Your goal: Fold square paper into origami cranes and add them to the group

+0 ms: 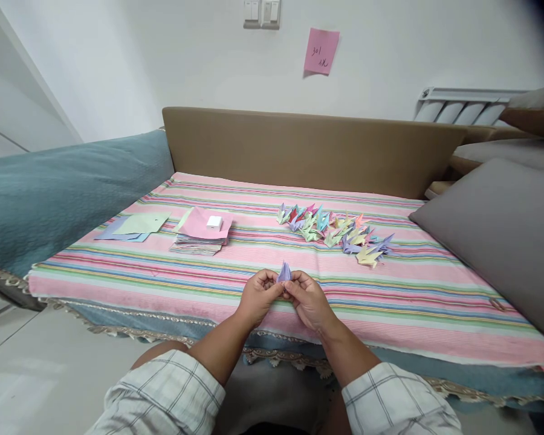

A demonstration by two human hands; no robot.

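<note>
Paper (284,273), lilac and folded to a narrow peak, stood upright between the left hand (259,297) and the right hand (310,300), over the near half of a striped cloth (236,199). The left pinched its left side between thumb and fingers; the right pinched its right side in like fashion. The thumbs stood close together at the base; whether they touched could not be told for certain, as the fingers hid the lower folds. Beyond and to the right lay a cluster of folded cranes (310,228) in many colours, with a pale yellow crane (368,256) at its near edge. To the left stood a stack of paper (197,247), topped by a pink sheet (194,225) bearing a small white block (214,223). Farther left, a pale green sheet (141,223) partly overlapped blue sheets (110,231). A brown backrest (299,148) closed off the far side, a teal armrest (72,181) the left, and a large grey cushion (503,229) the right. On the wall (163,60) above hung a handwritten pink note (321,51), near a pair of light switches (251,12).
</note>
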